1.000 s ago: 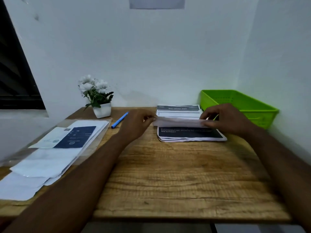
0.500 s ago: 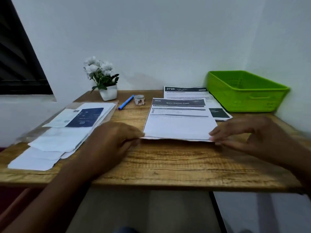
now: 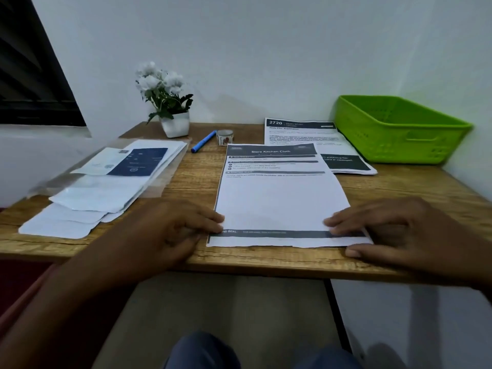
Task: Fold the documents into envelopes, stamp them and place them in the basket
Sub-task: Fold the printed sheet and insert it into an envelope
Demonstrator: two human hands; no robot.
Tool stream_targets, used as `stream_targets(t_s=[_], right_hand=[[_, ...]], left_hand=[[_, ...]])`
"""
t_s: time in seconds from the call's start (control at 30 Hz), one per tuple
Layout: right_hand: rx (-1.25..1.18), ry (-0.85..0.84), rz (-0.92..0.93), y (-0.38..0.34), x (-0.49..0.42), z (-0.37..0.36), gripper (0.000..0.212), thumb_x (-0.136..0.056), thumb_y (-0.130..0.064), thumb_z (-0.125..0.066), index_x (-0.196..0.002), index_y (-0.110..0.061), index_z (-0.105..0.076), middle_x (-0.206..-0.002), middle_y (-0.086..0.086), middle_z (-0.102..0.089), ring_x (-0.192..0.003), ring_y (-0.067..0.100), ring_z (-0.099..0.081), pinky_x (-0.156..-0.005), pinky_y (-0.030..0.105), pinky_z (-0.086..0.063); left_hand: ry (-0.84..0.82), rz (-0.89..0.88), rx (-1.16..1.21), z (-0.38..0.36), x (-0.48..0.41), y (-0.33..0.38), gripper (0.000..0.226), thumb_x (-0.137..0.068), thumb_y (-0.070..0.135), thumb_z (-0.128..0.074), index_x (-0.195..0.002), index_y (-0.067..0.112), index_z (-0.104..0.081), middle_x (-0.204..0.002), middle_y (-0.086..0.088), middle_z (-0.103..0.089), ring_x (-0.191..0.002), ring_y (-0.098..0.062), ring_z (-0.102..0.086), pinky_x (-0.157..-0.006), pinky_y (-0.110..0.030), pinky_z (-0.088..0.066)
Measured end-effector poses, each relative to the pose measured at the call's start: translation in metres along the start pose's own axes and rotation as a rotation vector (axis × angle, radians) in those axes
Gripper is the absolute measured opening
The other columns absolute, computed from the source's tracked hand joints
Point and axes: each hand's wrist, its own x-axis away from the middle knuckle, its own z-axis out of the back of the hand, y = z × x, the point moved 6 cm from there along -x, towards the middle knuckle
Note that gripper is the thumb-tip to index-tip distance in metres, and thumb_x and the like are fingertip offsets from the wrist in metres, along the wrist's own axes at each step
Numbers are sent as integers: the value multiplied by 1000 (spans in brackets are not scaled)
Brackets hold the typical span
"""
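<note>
- Two hands rest on one document (image 3: 279, 198) lying flat near the table's (image 3: 186, 179) front edge.
- Left hand (image 3: 170, 233): relaxed fingers touch the sheet's left edge.
- Right hand (image 3: 386, 230): straight fingers press its near right corner, thumb beside the edge.
- Green basket (image 3: 399, 139) sits far right, beside more documents (image 3: 300, 131); envelopes (image 3: 101, 193) lie left.

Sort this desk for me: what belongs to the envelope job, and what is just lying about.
For the job:
front document, headed Store Kitchen Cloth
stack of documents behind it
envelopes on the left
small roll, probably the stamps
green basket

Just lying about:
blue pen
potted white flowers
</note>
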Motion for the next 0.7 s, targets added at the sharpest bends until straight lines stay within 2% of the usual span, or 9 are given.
stream_targets(t_s=[0.03,0.07,0.13,0.27,0.37,0.47,0.57,0.63,0.7], right_hand=[[-55,-57,-25,-13,2,12,33,-75,-56,-70,-106,-44,-72,-109,-28,-69,-105,-5,-64,-92,27,-52],[-289,-45,-140,-12,-15,18,33,-74,-56,-70,-104,-42,-73,-105,-26,-71,-102,-4,-66,-91,25,-52],[-384,12,-189,1,-38,30,30,-75,-51,-70,-99,-35,-76,-98,-19,-74,-96,2,-69,-87,21,-52],[-534,49,-206,39,-77,30,20,-84,-24,-69,-94,-9,-76,-91,2,-77,-85,23,-73,-79,25,-56],[-445,84,-268,81,-115,19,19,-83,-21,-71,-94,-6,-76,-87,8,-76,-79,25,-72,-76,29,-56],[-244,101,-304,119,-140,2,8,-87,-18,-71,-93,-18,-77,-85,-9,-74,-73,3,-67,-65,15,-46],[-150,105,-372,150,-152,-17,13,-86,-27,-71,-99,-29,-72,-101,-14,-70,-87,3,-64,-69,23,-43],[-132,122,-378,162,-152,-27,21,-85,-34,-72,-105,-29,-68,-111,-10,-65,-97,8,-61,-75,25,-42],[-121,178,-343,166,-149,-30,24,-85,-38,-71,-106,-29,-67,-112,-10,-63,-102,8,-59,-84,32,-46]], left_hand=[[-51,7,-20,5,-6,2,30,-83,33,-54,-106,40,-71,-112,27,-66,-106,11,-58,-89,-17,-48],[-80,26,-30,13,-14,4,26,-85,28,-58,-103,42,-71,-108,27,-67,-103,12,-58,-88,-15,-48],[-63,37,-38,30,-37,10,26,-85,20,-65,-95,43,-70,-96,27,-68,-97,11,-60,-82,-8,-46],[34,30,-16,49,-107,-2,13,-83,17,-72,-94,23,-76,-85,13,-73,-81,-2,-67,-73,-20,-53],[72,103,-59,39,-160,-39,12,-83,18,-72,-95,19,-75,-89,3,-74,-80,-7,-67,-72,-20,-52],[72,196,-154,17,-192,-71,18,-82,23,-70,-101,21,-72,-100,4,-71,-92,-13,-65,-79,-26,-51],[122,267,-236,7,-199,-91,29,-80,33,-70,-108,24,-68,-109,6,-67,-99,-13,-59,-85,-32,-48],[172,294,-219,6,-198,-98,36,-75,41,-76,-106,25,-67,-102,9,-66,-96,-11,-59,-78,-29,-46],[223,351,-186,8,-196,-105,37,-66,48,-82,-92,24,-69,-89,11,-67,-86,-9,-61,-67,-26,-44]])
